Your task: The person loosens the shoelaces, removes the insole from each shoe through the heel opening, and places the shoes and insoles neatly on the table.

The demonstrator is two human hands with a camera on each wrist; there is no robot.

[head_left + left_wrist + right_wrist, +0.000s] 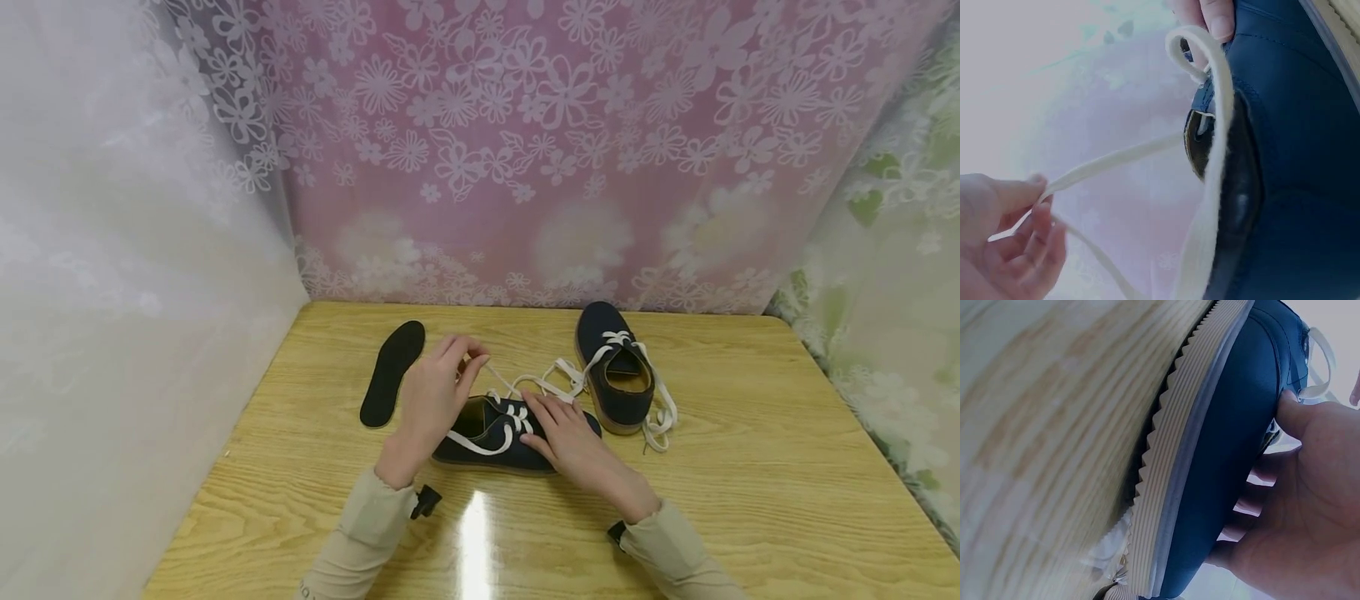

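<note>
A dark blue sneaker (517, 450) with a ridged tan sole lies on the table, toe to the right. My left hand (437, 385) is raised over its heel end and pinches a white shoelace (1116, 156) between thumb and fingertips. That lace runs taut from the eyelets to the fingers, with its tail hanging below. Another lace end (480, 450) loops down the sneaker's near side. My right hand (566, 433) holds the front of the sneaker, thumb by the lacing and fingers across the toe; the right wrist view shows the palm (1310, 512) beside the upper.
A second dark blue sneaker (600, 325) stands behind on the right, its white laces (663, 417) trailing loose. A black insole (390, 375) lies to the left on the wooden table (750, 467). Floral cloth (525, 167) hangs behind the table and along both sides.
</note>
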